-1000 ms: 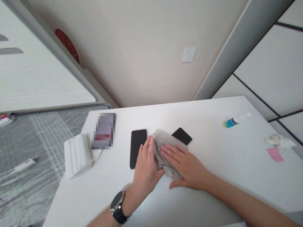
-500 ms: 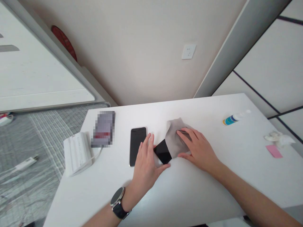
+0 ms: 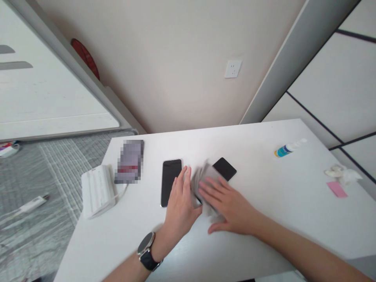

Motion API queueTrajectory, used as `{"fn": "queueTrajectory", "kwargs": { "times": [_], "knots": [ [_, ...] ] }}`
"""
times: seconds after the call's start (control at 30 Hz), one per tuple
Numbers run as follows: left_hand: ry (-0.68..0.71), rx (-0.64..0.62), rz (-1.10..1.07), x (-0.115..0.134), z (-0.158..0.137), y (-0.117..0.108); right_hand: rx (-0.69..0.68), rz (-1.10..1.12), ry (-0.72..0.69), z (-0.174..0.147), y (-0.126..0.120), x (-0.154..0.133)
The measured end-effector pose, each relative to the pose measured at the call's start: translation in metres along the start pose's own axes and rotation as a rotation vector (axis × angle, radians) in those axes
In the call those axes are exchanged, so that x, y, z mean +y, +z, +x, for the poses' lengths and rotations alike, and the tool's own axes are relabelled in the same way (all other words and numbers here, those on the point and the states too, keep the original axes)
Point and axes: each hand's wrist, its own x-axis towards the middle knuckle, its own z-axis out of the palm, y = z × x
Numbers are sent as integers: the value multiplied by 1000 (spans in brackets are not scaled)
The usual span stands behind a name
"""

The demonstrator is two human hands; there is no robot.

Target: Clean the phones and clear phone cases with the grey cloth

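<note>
Glossy, flat black slab with rounded corners [image 3: 225,169] lies slantwise near the middle of the white worktop [image 3: 264,172], its far right end bare and most of the rest under fabric. Work on it looks under way, not finished; how much surface is done or left cannot be told.

From left to right: near the left edge sits a smooth white box-like object with softened corners [image 3: 98,192], joined by a thin white cable [image 3: 122,194] to a dark, pixelated rectangle [image 3: 129,162] at the far left corner. Next lies a black-screened phone with a pale, shiny rim [image 3: 171,178], uncovered. The left hand [image 3: 180,209] rests beside the slab's near end, fingers straight, thumb apart; whether it pinches the slab is unclear. A thin, rumpled grey cloth [image 3: 204,170], blurred, drapes over the slab. The right hand [image 3: 227,201] lies flat on it, fingers outstretched, not clenched.

Toward the right edge is a white plastic bottle with a blue and yellow label [image 3: 283,151]. Beyond it, at that edge, are a crumpled white tissue [image 3: 349,176] and a flat pink paper square [image 3: 337,189].
</note>
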Motion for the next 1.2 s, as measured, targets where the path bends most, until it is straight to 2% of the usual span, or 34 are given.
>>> {"fn": "queueTrajectory", "kwargs": {
  "times": [0.03,0.07,0.1,0.2,0.23,0.27,0.3,0.4,0.43,0.47,0.57,0.6,0.63,0.67,0.77,0.8,0.83,0.93,0.97,1.0,1.03,1.13,1.17,1.2],
  "knots": [
    [13,4,13,0,0,0,-35,41,-80,1,0,-3],
    [25,7,21,-1,0,1,-50,61,-102,1,0,-4],
    [31,9,23,-1,-1,1,-41,55,-61,2,0,-2],
    [2,-5,-1,0,0,0,78,-72,264,-1,-3,10],
    [-12,-12,-10,0,1,-1,113,-110,337,-2,-3,12],
    [-22,-17,-18,0,1,-1,125,-123,345,-3,-2,10],
    [-26,-19,-23,1,1,-2,113,-107,289,-2,-1,7],
    [-19,-6,-23,1,2,-2,-6,19,-5,0,3,-6],
    [-16,-3,-21,0,2,-1,-27,35,-30,1,3,-6],
    [-13,0,-18,0,2,-1,-23,23,11,1,2,-4],
    [-11,-2,-16,0,1,0,83,-111,321,-1,0,10],
    [-15,-4,-17,0,2,0,111,-141,378,-1,0,12],
    [-19,-6,-19,0,2,-1,118,-144,367,-1,1,11],
    [-20,-10,-21,0,2,-1,103,-120,298,-1,2,7],
    [-16,-18,-24,0,3,-2,-5,4,-4,3,6,-6],
    [-13,-19,-21,0,3,-2,-22,14,-23,3,6,-6],
    [-10,-20,-19,0,3,-2,-17,-1,20,3,5,-4],
    [-12,-23,-13,1,3,-2,75,-118,319,1,0,9],
    [-13,-22,-12,1,3,-2,98,-142,376,0,-1,11],
    [-16,-22,-12,1,2,-2,102,-144,372,0,-2,11],
    [-17,-24,-13,1,2,-2,86,-120,308,0,-1,8],
    [-13,-18,-17,0,2,-2,-16,6,0,2,1,-4],
    [-11,-16,-19,0,2,-2,-31,24,-32,2,1,-5],
    [-9,-12,-21,0,2,-1,-24,16,-2,2,0,-3]
  ]
}}
